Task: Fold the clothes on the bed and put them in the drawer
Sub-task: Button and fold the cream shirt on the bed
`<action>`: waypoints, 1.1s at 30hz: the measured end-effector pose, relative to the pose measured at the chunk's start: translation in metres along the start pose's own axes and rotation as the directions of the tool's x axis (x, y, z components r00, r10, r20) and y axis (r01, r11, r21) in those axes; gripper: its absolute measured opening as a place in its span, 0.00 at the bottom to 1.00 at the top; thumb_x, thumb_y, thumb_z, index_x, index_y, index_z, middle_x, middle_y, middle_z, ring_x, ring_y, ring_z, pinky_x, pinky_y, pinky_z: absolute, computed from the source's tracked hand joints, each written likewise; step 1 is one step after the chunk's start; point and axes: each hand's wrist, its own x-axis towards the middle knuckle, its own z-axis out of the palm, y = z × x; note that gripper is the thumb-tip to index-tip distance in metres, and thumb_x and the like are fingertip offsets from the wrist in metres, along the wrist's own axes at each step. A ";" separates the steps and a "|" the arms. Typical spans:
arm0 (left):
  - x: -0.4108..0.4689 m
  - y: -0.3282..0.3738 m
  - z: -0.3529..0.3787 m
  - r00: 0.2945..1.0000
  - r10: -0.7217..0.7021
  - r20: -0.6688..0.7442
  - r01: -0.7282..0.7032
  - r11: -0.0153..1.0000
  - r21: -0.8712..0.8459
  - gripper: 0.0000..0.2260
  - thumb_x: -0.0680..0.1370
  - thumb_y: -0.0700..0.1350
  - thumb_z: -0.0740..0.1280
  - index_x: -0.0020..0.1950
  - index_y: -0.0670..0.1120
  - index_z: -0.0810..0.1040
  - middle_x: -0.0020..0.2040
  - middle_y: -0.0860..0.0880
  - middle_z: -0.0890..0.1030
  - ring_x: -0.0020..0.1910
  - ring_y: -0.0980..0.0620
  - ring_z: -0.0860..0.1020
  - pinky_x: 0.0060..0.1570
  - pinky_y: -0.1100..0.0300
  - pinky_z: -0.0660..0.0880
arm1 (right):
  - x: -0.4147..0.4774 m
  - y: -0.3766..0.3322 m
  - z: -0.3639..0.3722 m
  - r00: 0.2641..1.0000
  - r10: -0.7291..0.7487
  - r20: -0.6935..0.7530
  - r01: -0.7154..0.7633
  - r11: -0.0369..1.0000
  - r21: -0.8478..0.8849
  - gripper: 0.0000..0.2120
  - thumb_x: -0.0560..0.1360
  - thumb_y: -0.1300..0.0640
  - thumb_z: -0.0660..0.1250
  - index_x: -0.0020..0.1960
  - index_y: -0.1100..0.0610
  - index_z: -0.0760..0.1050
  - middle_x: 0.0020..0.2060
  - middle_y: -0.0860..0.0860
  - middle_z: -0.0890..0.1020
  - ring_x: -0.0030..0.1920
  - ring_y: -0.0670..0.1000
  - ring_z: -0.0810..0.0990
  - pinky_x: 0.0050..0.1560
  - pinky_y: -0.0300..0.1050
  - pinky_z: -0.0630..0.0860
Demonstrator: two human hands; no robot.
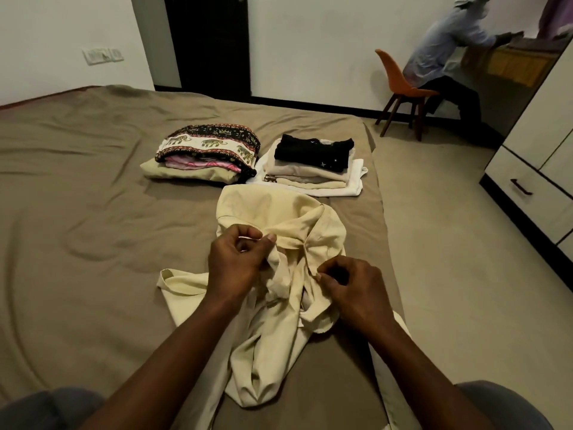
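**A:** Hands first?
**B:** Left hand [235, 259] was at centre frame with fingers curled, thumb and forefinger pinching a fold of the cream garment [279, 212]. Right hand [350, 287] was just lower right of it, also curled, pinching the same cloth.
**A:** And the garment?
**B:** It lay crumpled on the bed [93, 212], under and between both hands. One part spread above the hands. The rest trailed to the bottom edge between the forearms.
**A:** Farther out?
**B:** Two folded piles sat above centre, just beside each other: elephant-print stack [207, 147] left, black-topped stack [313, 153] right. The garment's upper end lay near both. Drawer [527, 193] with a dark handle was at the right edge, closed, well apart from the hands. Orange chair [400, 85] stood upper right.
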 end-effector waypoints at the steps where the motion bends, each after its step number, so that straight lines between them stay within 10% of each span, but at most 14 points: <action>1: 0.003 0.003 -0.003 0.999 0.027 -0.038 -0.028 0.999 -0.026 0.09 0.75 0.43 0.78 0.47 0.42 0.80 0.36 0.43 0.84 0.33 0.50 0.82 0.33 0.56 0.79 | 0.001 0.001 -0.003 0.999 -0.036 0.010 0.037 0.992 -0.122 0.03 0.75 0.50 0.76 0.48 0.46 0.85 0.41 0.41 0.86 0.42 0.42 0.83 0.44 0.40 0.78; 4: 0.013 0.008 -0.010 0.986 0.112 -0.123 -0.119 0.991 -0.054 0.05 0.74 0.43 0.78 0.47 0.43 0.84 0.39 0.44 0.86 0.38 0.45 0.84 0.40 0.52 0.81 | 0.005 0.001 -0.015 0.992 0.005 0.130 0.028 0.968 -0.248 0.05 0.77 0.49 0.74 0.52 0.47 0.85 0.43 0.43 0.86 0.42 0.44 0.83 0.44 0.42 0.80; 8: 0.015 0.009 -0.012 0.932 0.339 -0.132 -0.316 0.934 0.168 0.05 0.76 0.43 0.77 0.51 0.46 0.87 0.44 0.50 0.87 0.45 0.50 0.86 0.50 0.52 0.83 | 0.006 0.002 -0.020 0.907 0.242 0.344 -0.286 0.955 0.080 0.06 0.80 0.53 0.72 0.48 0.55 0.85 0.41 0.52 0.87 0.37 0.54 0.85 0.36 0.42 0.80; 13: -0.001 0.010 0.002 0.750 0.537 0.387 -0.661 0.599 0.452 0.08 0.79 0.42 0.73 0.57 0.49 0.86 0.49 0.53 0.85 0.46 0.58 0.82 0.47 0.62 0.79 | 0.004 -0.012 -0.012 0.826 0.314 0.469 -0.560 0.562 0.609 0.11 0.78 0.63 0.72 0.55 0.72 0.80 0.47 0.68 0.85 0.42 0.58 0.84 0.43 0.46 0.85; 20: -0.024 0.003 0.021 0.875 0.260 0.409 -0.438 0.785 0.437 0.03 0.74 0.48 0.77 0.45 0.54 0.85 0.40 0.60 0.84 0.42 0.60 0.83 0.44 0.58 0.80 | 0.000 -0.015 0.006 0.927 0.300 0.227 -0.375 0.693 0.616 0.11 0.72 0.66 0.78 0.50 0.70 0.79 0.43 0.70 0.84 0.42 0.61 0.84 0.50 0.56 0.83; 33: -0.028 0.002 0.024 0.967 0.171 0.189 -0.247 0.809 0.533 0.04 0.72 0.49 0.76 0.40 0.53 0.82 0.33 0.58 0.82 0.35 0.61 0.81 0.34 0.70 0.74 | -0.009 -0.025 0.013 0.848 0.413 0.332 -0.489 0.370 0.790 0.10 0.74 0.70 0.74 0.53 0.71 0.81 0.47 0.65 0.86 0.45 0.60 0.87 0.46 0.49 0.86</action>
